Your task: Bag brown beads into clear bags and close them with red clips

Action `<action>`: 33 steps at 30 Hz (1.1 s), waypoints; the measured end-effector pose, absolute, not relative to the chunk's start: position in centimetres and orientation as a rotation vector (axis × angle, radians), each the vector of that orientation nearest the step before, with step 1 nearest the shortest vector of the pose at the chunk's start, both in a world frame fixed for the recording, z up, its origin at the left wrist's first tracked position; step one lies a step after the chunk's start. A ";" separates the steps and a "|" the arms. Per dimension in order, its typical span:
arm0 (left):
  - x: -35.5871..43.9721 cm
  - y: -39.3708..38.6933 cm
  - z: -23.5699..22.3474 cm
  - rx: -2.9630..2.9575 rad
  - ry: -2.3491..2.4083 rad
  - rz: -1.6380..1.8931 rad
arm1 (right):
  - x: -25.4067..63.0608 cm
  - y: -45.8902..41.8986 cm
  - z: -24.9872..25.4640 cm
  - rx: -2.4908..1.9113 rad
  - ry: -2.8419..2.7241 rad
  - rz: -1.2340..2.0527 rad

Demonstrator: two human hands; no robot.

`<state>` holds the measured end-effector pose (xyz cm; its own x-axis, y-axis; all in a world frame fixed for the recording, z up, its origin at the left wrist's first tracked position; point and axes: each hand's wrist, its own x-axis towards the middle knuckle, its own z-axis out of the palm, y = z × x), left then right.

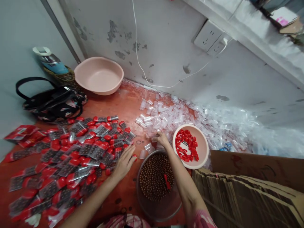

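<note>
The left hand [124,160], palm down with fingers loosely spread, reaches beside the red-capped clear containers of dark beads [87,152]. The right hand [161,139] stretches past the round bowl of brown beads [155,177], fingers curled at the empty clear plastic containers [163,115]; its grip is unclear.

My right arm [181,179] hides part of the big bowl [163,213]. I can't tell what my right hand [161,139] has at its fingertips. My left arm [95,196] and pink sleeve [203,220] get cut off at the bottom. Up top, the stuff [283,17] is blurry. The clear plastic [268,129] goes fuzzy at the right.
</note>
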<state>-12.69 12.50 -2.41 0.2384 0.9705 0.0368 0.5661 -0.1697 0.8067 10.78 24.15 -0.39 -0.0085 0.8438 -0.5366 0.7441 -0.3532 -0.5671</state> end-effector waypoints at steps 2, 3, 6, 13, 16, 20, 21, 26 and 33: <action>-10.9 14.8 -1.1 1.484 1.382 0.841 | 10.9 23.6 1.1 -1.968 -1.697 1.348; -10.0 16.0 -0.6 1.303 1.307 0.893 | 10.9 23.3 1.9 -1.869 -1.675 1.383; -7.8 18.6 0.5 0.930 1.031 0.974 | 10.5 22.1 4.3 -1.563 -1.563 1.505; -6.0 18.0 1.7 0.754 0.812 0.963 | 7.8 19.1 7.7 -1.223 -1.413 1.694; -7.0 17.3 1.9 0.623 0.893 0.984 | 7.3 18.2 7.4 -1.132 -1.226 1.821; -8.7 16.6 1.7 0.570 0.987 1.011 | 6.8 17.0 7.0 -1.033 -1.143 1.785; -9.0 16.4 1.7 0.568 0.979 0.990 | 6.6 16.7 7.1 -1.032 -1.180 1.781; -9.6 14.9 2.6 0.498 0.778 0.865 | 5.0 15.8 7.7 -1.190 -1.772 1.593; -12.6 14.9 2.2 0.567 0.891 0.822 | 6.1 19.7 5.7 -1.538 -2.249 1.440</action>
